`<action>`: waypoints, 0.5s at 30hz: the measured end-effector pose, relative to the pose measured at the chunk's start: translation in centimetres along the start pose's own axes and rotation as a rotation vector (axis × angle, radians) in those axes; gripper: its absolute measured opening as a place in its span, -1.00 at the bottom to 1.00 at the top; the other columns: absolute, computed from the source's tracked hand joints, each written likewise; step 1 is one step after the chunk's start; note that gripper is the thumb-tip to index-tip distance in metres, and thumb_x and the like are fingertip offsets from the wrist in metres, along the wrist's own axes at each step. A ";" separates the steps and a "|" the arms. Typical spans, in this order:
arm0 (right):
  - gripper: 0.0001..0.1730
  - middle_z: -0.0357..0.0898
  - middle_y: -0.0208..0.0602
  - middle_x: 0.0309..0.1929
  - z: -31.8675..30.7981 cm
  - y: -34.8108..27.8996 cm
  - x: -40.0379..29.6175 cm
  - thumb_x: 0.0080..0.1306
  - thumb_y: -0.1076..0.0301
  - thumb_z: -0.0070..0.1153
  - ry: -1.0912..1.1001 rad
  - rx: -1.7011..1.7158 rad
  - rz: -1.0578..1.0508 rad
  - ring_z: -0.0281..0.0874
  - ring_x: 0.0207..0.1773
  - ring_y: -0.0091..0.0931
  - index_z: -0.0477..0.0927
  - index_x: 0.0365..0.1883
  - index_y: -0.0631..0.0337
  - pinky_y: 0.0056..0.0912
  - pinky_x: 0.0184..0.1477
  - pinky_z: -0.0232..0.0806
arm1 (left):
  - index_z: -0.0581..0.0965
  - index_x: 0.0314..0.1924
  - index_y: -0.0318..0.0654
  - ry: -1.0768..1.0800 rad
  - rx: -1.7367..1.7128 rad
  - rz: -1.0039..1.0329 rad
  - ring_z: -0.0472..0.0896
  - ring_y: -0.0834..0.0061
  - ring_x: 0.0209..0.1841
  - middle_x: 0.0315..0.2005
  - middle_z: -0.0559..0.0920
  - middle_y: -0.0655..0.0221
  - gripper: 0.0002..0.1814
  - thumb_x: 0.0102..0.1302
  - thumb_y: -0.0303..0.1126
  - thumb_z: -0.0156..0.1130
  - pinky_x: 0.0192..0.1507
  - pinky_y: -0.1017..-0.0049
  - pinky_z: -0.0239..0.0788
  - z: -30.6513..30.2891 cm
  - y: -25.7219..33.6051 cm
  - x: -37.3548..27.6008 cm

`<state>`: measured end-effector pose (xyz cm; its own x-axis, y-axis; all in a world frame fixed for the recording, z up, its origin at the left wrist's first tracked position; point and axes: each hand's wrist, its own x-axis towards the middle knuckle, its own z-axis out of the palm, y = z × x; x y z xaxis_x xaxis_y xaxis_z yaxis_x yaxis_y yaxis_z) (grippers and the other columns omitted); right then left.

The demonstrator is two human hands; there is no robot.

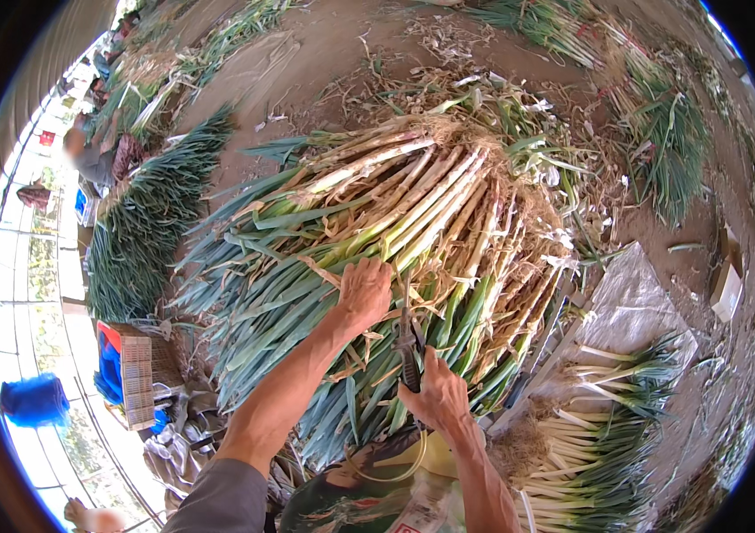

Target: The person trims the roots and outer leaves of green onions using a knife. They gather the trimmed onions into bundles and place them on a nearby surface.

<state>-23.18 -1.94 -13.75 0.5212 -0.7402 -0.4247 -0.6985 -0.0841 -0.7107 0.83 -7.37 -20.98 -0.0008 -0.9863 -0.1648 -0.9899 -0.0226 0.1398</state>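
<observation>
A big heap of Welsh onions with dry outer skins lies right before me, roots to the far right, green leaves towards the left. My left hand is closed around onion stalks at the middle of the heap, where white meets green. Just to its right and nearer to me, my right hand grips the dark handle of what looks like an air blow gun. Its thin nozzle points away from me, over the heap. A pale yellow hose loops below it across my lap.
Cleaned onions lie in a row on a white woven sheet at right. Peeled skins litter the ground behind the heap. More onion bundles stand at left, near a wicker basket. Another person is beyond.
</observation>
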 end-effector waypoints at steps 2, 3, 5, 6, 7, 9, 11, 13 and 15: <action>-0.18 0.60 0.24 -0.22 0.0 0.9 1.3 0.15 0.08 0.32 0.027 -0.015 -0.016 0.66 -0.29 0.07 0.30 0.21 0.47 0.09 -0.26 0.50 | 0.54 -0.04 -0.35 -0.029 0.022 0.008 0.53 0.17 -0.02 -0.12 0.55 0.16 -0.67 0.21 -0.41 0.33 -0.03 0.11 0.32 -0.2 0.6 0.3; -0.17 0.59 0.25 -0.23 -0.1 1.3 2.0 0.16 0.08 0.30 0.040 -0.025 -0.027 0.66 -0.32 0.06 0.28 0.21 0.48 0.09 -0.29 0.50 | 0.54 -0.05 -0.35 -0.041 0.033 0.008 0.53 0.16 -0.03 -0.13 0.54 0.15 -0.69 0.22 -0.42 0.32 -0.04 0.11 0.32 -0.2 0.7 0.3; -0.20 0.60 0.25 -0.22 -0.2 2.2 3.5 0.15 0.10 0.27 0.071 -0.027 -0.010 0.66 -0.35 0.04 0.29 0.19 0.47 0.07 -0.32 0.50 | 0.50 0.00 -0.35 0.005 0.077 0.044 0.53 0.16 -0.05 -0.14 0.52 0.14 -0.65 0.21 -0.48 0.30 -0.08 0.12 0.32 0.0 1.0 -0.2; -0.21 0.60 0.24 -0.22 -0.3 2.3 4.3 0.15 0.10 0.26 0.075 -0.016 0.006 0.66 -0.35 0.04 0.29 0.19 0.47 0.07 -0.32 0.50 | 0.48 0.02 -0.34 -0.002 0.088 0.054 0.53 0.16 -0.05 -0.14 0.51 0.14 -0.64 0.21 -0.49 0.30 -0.08 0.12 0.32 -0.3 1.1 -0.4; -0.22 0.60 0.24 -0.22 -0.5 2.5 5.0 0.14 0.11 0.25 0.079 -0.005 0.022 0.66 -0.36 0.04 0.29 0.19 0.47 0.07 -0.32 0.50 | 0.47 0.03 -0.33 -0.009 0.099 0.065 0.52 0.16 -0.06 -0.15 0.50 0.14 -0.62 0.21 -0.51 0.30 -0.09 0.13 0.32 -0.5 1.2 -0.5; -0.21 0.60 0.24 -0.19 -1.2 2.8 6.0 0.13 0.11 0.23 0.068 -0.020 0.056 0.67 -0.31 0.03 0.31 0.19 0.49 0.08 -0.28 0.50 | 0.44 0.09 -0.33 0.026 0.121 0.121 0.51 0.21 -0.10 -0.16 0.48 0.20 -0.55 0.18 -0.56 0.30 -0.13 0.18 0.30 -0.5 1.3 -0.7; -0.19 0.60 0.25 -0.18 -1.8 3.0 7.2 0.13 0.10 0.24 0.037 -0.022 0.097 0.68 -0.28 0.02 0.31 0.21 0.51 0.08 -0.27 0.50 | 0.41 0.12 -0.32 0.082 0.109 0.209 0.50 0.19 -0.09 -0.13 0.46 0.21 -0.52 0.20 -0.55 0.31 -0.14 0.16 0.30 -0.4 1.0 -0.6; -0.14 0.60 0.25 -0.18 -2.5 2.9 8.2 0.15 0.06 0.26 0.044 -0.037 0.110 0.68 -0.25 0.01 0.30 0.25 0.53 0.06 -0.27 0.49 | 0.41 0.12 -0.32 0.097 0.091 0.191 0.49 0.19 -0.08 -0.14 0.47 0.22 -0.53 0.22 -0.48 0.33 -0.13 0.14 0.29 0.0 1.1 -0.3; -0.11 0.60 0.25 -0.18 -3.1 3.2 9.1 0.15 0.04 0.27 0.063 -0.073 0.096 0.68 -0.27 0.01 0.28 0.26 0.53 0.05 -0.28 0.49 | 0.42 0.12 -0.31 0.113 0.073 0.173 0.48 0.19 -0.07 -0.14 0.47 0.22 -0.53 0.25 -0.42 0.36 -0.12 0.12 0.29 0.6 1.2 0.1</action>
<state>-22.16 -11.05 -18.15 0.4199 -0.7877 -0.4509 -0.7787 -0.0575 -0.6247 -0.46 -7.35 -21.41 -0.1594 -0.9867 -0.0330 -0.9841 0.1562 0.0846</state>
